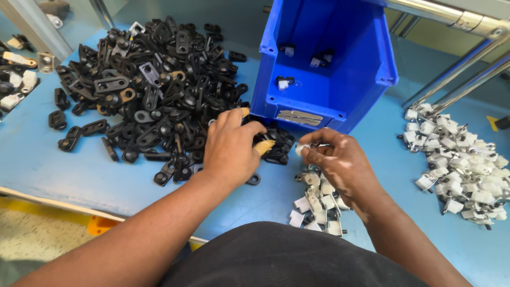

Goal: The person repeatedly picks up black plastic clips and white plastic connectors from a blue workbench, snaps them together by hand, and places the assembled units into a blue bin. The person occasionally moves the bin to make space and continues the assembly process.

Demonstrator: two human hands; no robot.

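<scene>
Heap of black plastic brackets (149, 90) lies at ten o'clock on the blue table (64, 165). Left hand (231, 146) pinches into its near edge. Blue bin (329, 64) stands at twelve o'clock. Right hand (340, 162) pinches a small white clip (302, 150); white clips (319, 204) lie beneath, more white clips (462, 170) at three o'clock.

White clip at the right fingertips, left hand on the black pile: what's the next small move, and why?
Probably bring the two hands together. The right hand pinches a small white clip at its fingers, while the left hand reaches into the black parts beside the blue bin, which already holds joined pieces.
</scene>
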